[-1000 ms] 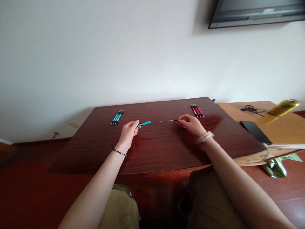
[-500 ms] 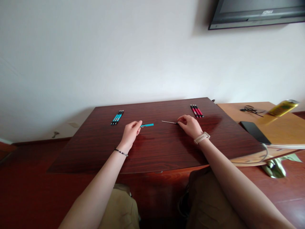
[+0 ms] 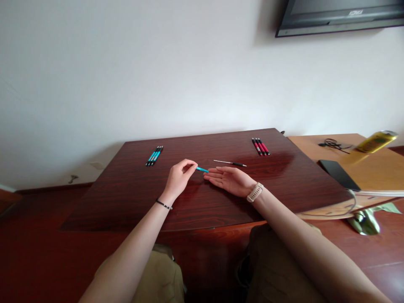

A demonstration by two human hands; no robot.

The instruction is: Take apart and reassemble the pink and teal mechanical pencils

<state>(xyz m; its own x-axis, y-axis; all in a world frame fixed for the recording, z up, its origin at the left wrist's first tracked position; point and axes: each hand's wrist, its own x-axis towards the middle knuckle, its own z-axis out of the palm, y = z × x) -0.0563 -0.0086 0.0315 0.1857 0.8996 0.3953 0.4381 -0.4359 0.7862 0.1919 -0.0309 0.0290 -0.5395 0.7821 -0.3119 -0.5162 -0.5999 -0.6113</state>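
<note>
My left hand point(image 3: 179, 176) is closed in a pinch on a teal pen barrel point(image 3: 202, 169), whose free end points right. Just beyond that end, my right hand point(image 3: 232, 180) is open, palm up with fingers stretched toward the barrel; whether they touch I cannot tell. Behind the right hand, a pen refill with a black grip section point(image 3: 230, 163) lies on the dark wooden table point(image 3: 195, 206). Farther left, blue pens point(image 3: 154, 156) lie side by side. Several red pens point(image 3: 260, 147) form a row at the back right.
A lower light-wood surface point(image 3: 375, 172) adjoins on the right. It carries a black flat object point(image 3: 337, 174), a coiled black cable point(image 3: 334, 145) and a yellow can point(image 3: 377, 142). A television point(image 3: 341, 19) hangs on the wall above.
My right hand has let go of the black grip section with the refill, moved left and nearer me, and turned palm up. The left hand has tilted the teal barrel and shifted slightly right.
</note>
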